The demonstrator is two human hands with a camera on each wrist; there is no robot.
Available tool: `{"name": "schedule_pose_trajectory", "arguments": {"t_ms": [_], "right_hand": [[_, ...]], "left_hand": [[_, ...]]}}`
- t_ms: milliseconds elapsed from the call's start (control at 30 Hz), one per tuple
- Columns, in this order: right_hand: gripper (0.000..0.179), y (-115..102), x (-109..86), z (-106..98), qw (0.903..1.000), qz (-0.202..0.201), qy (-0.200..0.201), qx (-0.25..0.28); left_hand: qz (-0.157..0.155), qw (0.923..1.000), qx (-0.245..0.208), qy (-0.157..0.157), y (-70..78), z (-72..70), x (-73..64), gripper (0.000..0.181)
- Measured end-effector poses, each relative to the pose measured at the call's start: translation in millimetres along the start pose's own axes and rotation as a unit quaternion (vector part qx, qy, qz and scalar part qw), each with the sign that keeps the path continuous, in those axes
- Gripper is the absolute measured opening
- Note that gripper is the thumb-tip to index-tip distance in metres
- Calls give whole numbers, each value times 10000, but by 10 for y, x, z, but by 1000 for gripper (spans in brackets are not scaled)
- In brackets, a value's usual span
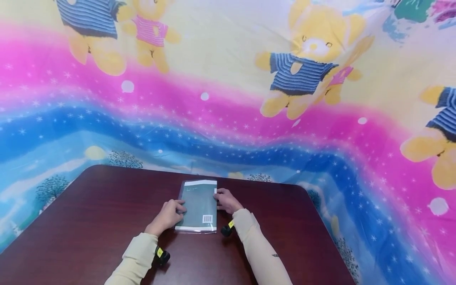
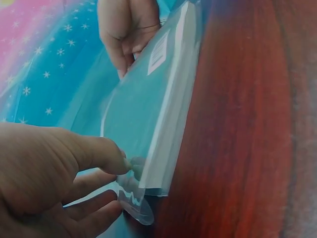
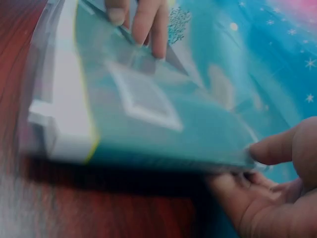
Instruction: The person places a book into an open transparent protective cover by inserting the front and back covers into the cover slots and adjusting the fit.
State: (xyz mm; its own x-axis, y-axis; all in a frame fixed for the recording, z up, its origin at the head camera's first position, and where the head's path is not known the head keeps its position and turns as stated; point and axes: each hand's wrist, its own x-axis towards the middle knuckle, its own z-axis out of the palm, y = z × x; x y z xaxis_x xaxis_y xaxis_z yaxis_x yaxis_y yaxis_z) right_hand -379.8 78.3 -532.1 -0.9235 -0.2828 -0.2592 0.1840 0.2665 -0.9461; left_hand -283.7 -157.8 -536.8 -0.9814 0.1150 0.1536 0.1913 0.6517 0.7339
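A green book (image 1: 199,202) with white bands at its ends, its barcode side up, is wrapped in a clear plastic cover (image 2: 141,214). My left hand (image 1: 169,216) pinches the cover's loose edge along the book's left side, thumb above and fingers beneath in the left wrist view. From the other side my right hand (image 1: 228,201) grips the book's right edge, the thumb on top and the fingers underneath. The right wrist view is blurred, but the book shows tilted there, its right edge raised over the table. The barcode label (image 3: 144,98) shows through the plastic.
The dark red wooden table (image 1: 107,221) has rounded far corners. Behind it and along the sides hangs a curtain (image 1: 228,118) printed with bears and snowflakes. A black strapped device sits at the left wrist (image 1: 162,255) and another at the right wrist (image 1: 228,228).
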Motion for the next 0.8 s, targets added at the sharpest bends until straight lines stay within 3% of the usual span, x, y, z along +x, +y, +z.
{"name": "schedule_pose_trajectory", "arguments": {"t_ms": [233, 600, 800], "right_hand": [[42, 103, 38, -5, 9994, -146, -84, 308], [45, 173, 87, -29, 9953, -367, -399, 797], [21, 193, 102, -53, 9884, -725, -458, 1257]], "left_hand": [[-102, 9998, 70, -183, 21, -49, 4, 25], [7, 9997, 33, -252, 62, -124, -9, 21], [178, 9996, 112, -164, 58, -104, -3, 20]]}}
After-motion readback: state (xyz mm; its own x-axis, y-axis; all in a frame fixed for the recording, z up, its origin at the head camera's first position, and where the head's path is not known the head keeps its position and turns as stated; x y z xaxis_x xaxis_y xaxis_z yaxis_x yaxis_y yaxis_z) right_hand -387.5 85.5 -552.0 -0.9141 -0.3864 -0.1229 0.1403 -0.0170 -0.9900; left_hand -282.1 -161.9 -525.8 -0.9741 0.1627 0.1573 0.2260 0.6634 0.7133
